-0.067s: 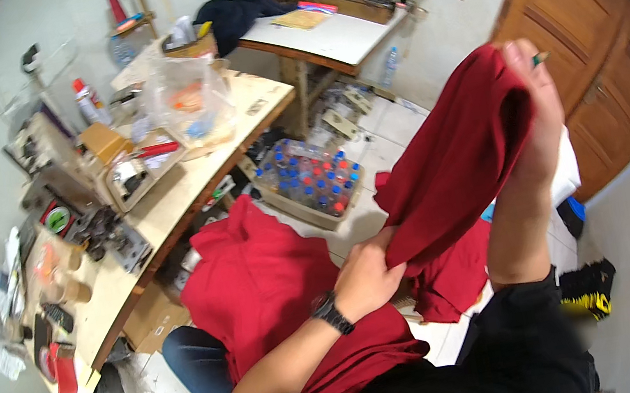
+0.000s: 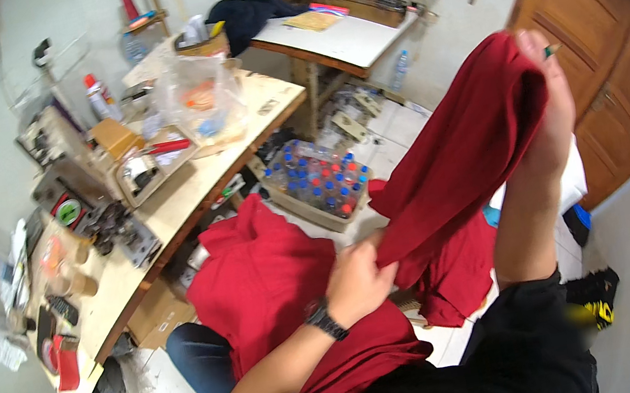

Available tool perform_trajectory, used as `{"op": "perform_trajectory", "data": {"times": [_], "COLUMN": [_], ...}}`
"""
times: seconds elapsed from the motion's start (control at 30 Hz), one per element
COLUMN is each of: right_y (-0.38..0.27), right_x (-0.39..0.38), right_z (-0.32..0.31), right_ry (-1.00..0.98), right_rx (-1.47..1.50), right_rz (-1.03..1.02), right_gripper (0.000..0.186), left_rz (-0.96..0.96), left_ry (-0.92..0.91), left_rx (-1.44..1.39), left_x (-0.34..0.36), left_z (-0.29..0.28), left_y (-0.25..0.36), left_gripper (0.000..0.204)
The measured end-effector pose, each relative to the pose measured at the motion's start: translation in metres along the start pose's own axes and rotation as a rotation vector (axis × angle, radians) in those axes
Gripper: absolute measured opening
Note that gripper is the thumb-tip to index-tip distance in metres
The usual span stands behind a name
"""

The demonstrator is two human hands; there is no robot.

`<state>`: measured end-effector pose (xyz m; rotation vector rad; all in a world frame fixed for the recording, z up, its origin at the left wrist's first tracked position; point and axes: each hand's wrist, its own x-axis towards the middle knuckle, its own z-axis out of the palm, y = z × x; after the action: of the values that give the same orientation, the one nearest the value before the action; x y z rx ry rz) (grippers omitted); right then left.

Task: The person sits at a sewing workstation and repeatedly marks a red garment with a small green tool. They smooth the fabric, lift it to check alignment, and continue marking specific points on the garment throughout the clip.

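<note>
A dark red cloth garment (image 2: 452, 144) is stretched between my two hands, its upper part folded over like a tube or sleeve. My left hand (image 2: 358, 277), with a black watch (image 2: 322, 322) on the wrist, is closed on its lower end. Raised at the right, my right hand (image 2: 551, 86) grips the upper end, fingers partly hidden by the cloth. Something small and green (image 2: 550, 50) shows at its fingers; I cannot make out what it is. More red cloth (image 2: 260, 264) lies over my lap, and another part (image 2: 458, 277) hangs below my hands.
To the left runs a wooden workbench (image 2: 195, 204) with a sewing machine (image 2: 61, 172), a tray of tools (image 2: 162, 176) and a clear plastic bag (image 2: 203, 99). A crate of capped bottles (image 2: 326, 215) stands on the tiled floor. A white-topped table (image 2: 330, 40) and a wooden door (image 2: 609, 64) are beyond.
My hands have moved slightly farther apart, the left one leftward and the right one rightward, with the red garment held between them. The whole view has shifted a little.
</note>
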<state>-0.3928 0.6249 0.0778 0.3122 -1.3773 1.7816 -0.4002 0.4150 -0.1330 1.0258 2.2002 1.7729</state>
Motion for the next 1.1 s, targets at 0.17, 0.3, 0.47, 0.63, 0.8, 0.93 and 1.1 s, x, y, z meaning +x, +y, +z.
{"op": "perform_trajectory", "data": {"times": [0.17,0.3,0.47,0.63,0.8,0.93,1.1], "right_y": [0.023,0.027,-0.037,-0.027,0.012,0.063,0.18], "right_x": [0.09,0.129,0.069,-0.091,-0.147,-0.174,-0.202], "right_z": [-0.025,0.048,0.006,-0.086,-0.108,-0.081,-0.066], "right_ry": [-0.273,0.116,0.089,-0.301,-1.173,-0.922,-0.769], "right_rx": [0.223,0.253,0.005,-0.159,-0.2,-0.554,-0.752], "right_rz": [0.054,0.173,-0.023,0.113,0.787,0.711,0.561], "right_gripper": [0.02,0.022,0.041,0.036,0.042,0.041,0.02], "left_rz": [0.041,0.25,0.542,0.282,-0.684,-0.567,-0.157], "left_ry": [0.516,0.92,1.018,0.43,-0.312,-0.115,0.363], "left_rx": [0.265,0.453,0.53,0.63,0.056,0.196,0.441], "left_x": [-0.01,0.009,-0.049,-0.21,-0.281,-0.271,-0.155], "left_z": [-0.131,-0.227,-0.242,-0.207,-0.192,-0.17,-0.144], "left_y": [0.032,0.117,0.195,0.182,0.155,0.098,0.018], "left_gripper": [0.033,0.031,0.031,0.019,0.056,0.053,0.023]}}
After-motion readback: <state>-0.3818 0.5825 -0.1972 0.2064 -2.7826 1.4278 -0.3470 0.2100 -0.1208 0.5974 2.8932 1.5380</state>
